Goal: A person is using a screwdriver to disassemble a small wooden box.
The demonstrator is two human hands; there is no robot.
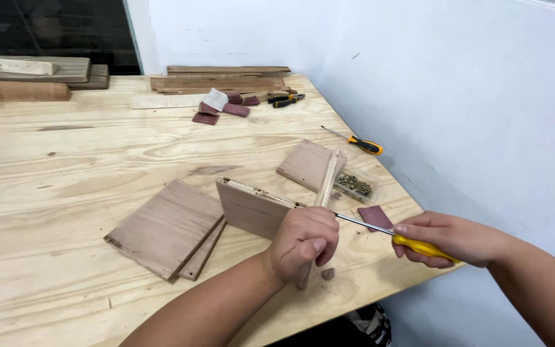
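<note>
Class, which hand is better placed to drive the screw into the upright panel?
Right. The right hand grips the yellow screwdriver, its tip at the upright panel; the left hand steadies the panel.

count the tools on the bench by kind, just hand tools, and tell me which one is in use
screwdrivers with yellow handles: 2, one held in the right hand with its shaft pointing at the upright wood panel the left hand steadies, one lying loose near the wall
pliers with black and yellow grips: 1
total: 3
</note>
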